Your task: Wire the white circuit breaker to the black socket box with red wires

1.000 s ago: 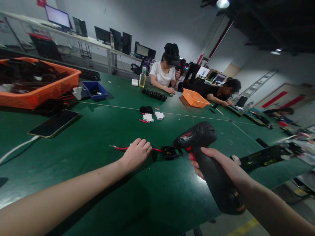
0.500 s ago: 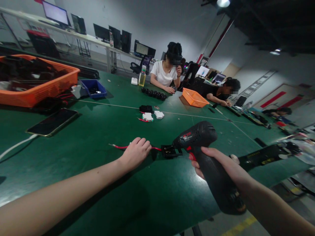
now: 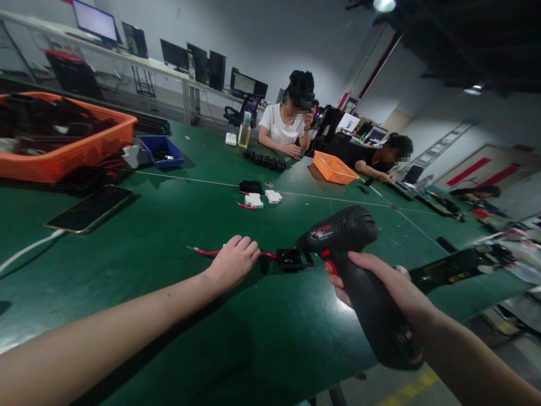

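My right hand (image 3: 372, 276) is wrapped round the handle of a black power screwdriver (image 3: 338, 234), with fingers at its red trigger. The nose of the tool points left and down at a small black terminal block (image 3: 289, 260) lying on the green table. Metal parts show inside the block; the tool's bit is too small to make out. From the block's left side runs a red wire (image 3: 207, 253) with a bare end. My left hand (image 3: 236, 260) is closed over this wire, close to the block, and hides its middle stretch.
Beyond the hands lie white connector pieces (image 3: 274, 197) and a black block (image 3: 251, 187). To the left are a phone (image 3: 91, 209), a blue bin (image 3: 161, 152) and a loaded orange basket (image 3: 122, 138). An orange tray (image 3: 335, 168) stands near people seated across the table.
The power screwdriver's rear has shifted slightly to the right and up, while its nose stays at the block. My left hand stays in place on the wire.
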{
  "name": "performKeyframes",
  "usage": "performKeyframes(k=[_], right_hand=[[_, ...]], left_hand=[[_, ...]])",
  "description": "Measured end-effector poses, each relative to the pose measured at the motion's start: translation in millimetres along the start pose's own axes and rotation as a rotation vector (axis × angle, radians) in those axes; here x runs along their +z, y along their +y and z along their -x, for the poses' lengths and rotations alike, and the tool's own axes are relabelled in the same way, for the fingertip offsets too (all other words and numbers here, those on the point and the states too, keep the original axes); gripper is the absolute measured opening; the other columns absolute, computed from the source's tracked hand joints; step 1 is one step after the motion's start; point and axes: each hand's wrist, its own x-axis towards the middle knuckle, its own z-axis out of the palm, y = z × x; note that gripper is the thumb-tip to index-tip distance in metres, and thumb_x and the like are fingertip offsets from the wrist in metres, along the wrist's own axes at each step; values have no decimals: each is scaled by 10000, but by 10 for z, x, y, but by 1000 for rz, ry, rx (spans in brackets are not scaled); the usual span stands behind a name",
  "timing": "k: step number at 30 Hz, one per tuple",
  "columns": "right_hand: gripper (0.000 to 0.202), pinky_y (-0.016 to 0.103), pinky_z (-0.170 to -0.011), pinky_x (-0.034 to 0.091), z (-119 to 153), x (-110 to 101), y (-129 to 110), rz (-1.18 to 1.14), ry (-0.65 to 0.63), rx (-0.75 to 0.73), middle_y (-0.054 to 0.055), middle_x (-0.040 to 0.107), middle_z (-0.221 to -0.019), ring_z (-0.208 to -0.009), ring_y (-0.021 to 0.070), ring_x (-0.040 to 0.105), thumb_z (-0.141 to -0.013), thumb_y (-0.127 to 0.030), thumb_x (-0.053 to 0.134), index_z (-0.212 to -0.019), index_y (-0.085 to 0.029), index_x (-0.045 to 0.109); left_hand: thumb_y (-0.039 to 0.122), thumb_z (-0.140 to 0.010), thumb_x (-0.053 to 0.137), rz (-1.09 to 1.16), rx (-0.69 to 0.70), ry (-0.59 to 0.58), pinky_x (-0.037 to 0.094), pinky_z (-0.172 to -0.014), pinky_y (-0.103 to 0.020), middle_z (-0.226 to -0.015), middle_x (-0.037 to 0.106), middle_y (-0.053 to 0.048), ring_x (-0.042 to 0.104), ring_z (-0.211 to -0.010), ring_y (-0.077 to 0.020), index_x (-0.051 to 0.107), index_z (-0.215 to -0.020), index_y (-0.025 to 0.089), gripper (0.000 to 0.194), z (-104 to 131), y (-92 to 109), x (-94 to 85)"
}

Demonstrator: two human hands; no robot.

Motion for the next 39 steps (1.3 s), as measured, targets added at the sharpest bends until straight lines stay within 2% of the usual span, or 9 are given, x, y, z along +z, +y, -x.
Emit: performKeyframes(k=[18,25,32,39], right_hand=[[279,214,-586,553,-54,-17,14,27,-11,4,56,674,-761,-594,120,612,-870,-399,663,-920,-126,692],[297,211,-631,557,-36,-24,20,16,-10,11,50,654,-734,-638,126,626,-857,-405,671,-905,-114,701],[314,217,-600,557,-62,-51,17,14,31,25,62,680,-766,-639,137,632,-831,-426,707,-898,-119,714],[341,190,-530,520,-83,-25,25,93,-1,19,34,656,-727,-578,112,612,-840,-472,700,-886,-134,707]], left_hand=[[162,-921,542,-21,17,5,342,-761,-374,-939,593,-73,515,-869,-225,633,-1044,127,157,6,12,-6],[155,-928,527,-14,9,-12,337,-748,-372,-921,591,-70,515,-858,-225,634,-1009,130,137,-7,13,-32],[155,-942,509,-11,2,-3,327,-738,-371,-913,590,-69,513,-855,-227,641,-979,136,139,-11,21,-43],[176,-951,512,-4,-3,-4,305,-721,-367,-902,593,-64,511,-836,-224,650,-970,138,144,-20,20,-65]])
